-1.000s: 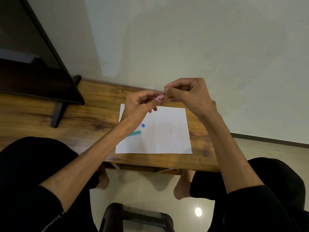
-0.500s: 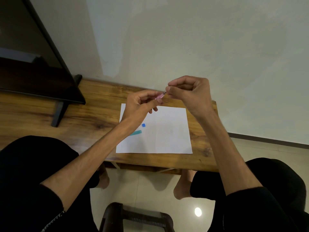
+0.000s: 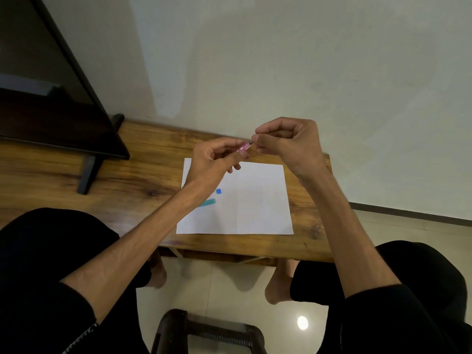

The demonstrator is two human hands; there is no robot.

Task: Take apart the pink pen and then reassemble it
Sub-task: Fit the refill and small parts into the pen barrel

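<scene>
Pink pen [image 3: 244, 146], above the table [image 3: 127, 190]: left hand [image 3: 214, 159] is pinching its barrel, right hand [image 3: 286, 144] is pinching the tip, seemingly disassembling; next calling for a straight, steady pull.

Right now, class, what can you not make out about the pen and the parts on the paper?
- Pink pen: mostly hidden inside the left hand; head view.
- Its tip: pinched in the right hand, too small.
- Teal piece: partly behind the left forearm.
- Blue piece: too small.
</scene>
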